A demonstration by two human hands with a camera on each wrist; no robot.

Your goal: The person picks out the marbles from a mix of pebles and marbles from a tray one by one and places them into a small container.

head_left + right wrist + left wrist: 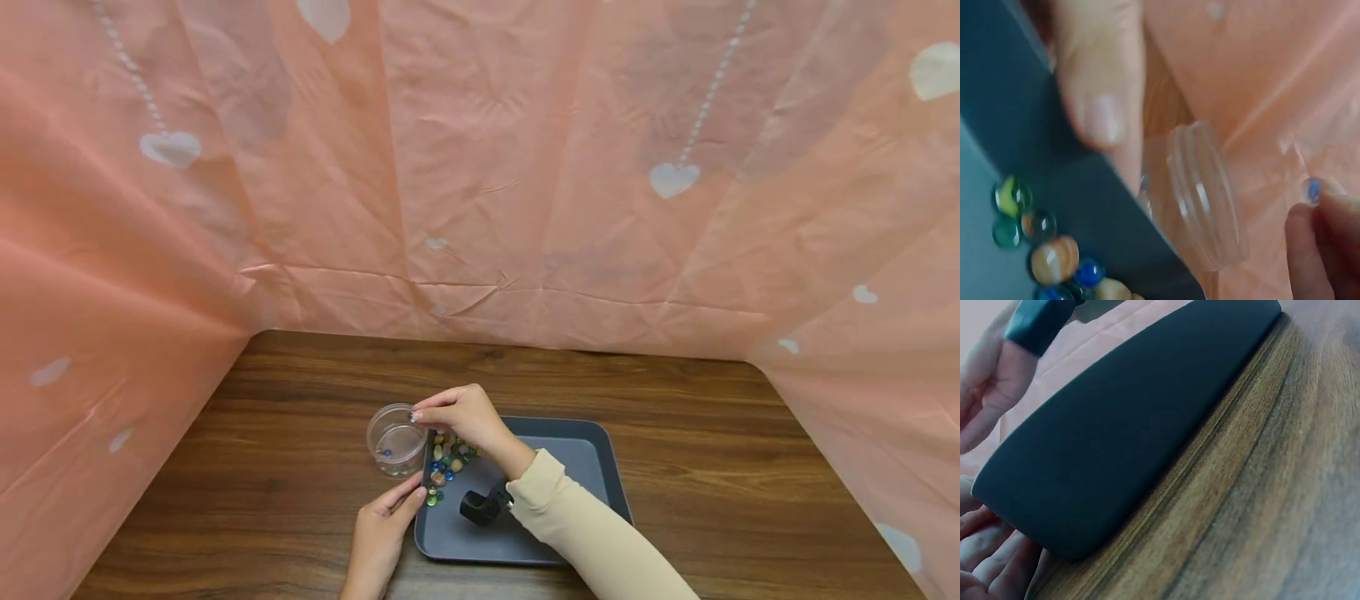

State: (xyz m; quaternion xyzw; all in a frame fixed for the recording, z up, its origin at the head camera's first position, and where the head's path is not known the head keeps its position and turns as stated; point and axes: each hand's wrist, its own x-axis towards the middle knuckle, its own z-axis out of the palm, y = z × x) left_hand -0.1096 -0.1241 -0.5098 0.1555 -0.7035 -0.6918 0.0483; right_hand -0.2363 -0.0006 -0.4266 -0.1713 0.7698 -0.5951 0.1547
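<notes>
My right hand [465, 417] pinches a small clear marble with blue inside [1313, 189] between thumb and fingertips. In the head view these fingertips are at the right rim of a round clear plastic container [372, 435], which has a few marbles inside it. My left hand [381, 529] grips the left side wall of a dark grey tray [555, 483]. Its thumb [1100, 106] lies over the wall's edge, with the other fingers [991, 556] outside. Glass marbles and pebble-like stones [450, 467] lie in the tray along that wall, partly hidden by the right hand.
A black strap-like device [483, 507] at the right wrist overlaps the tray in the head view. The wooden table [705, 467] extends around the tray and container. Pink curtains [525, 208] with white hearts enclose the back and sides.
</notes>
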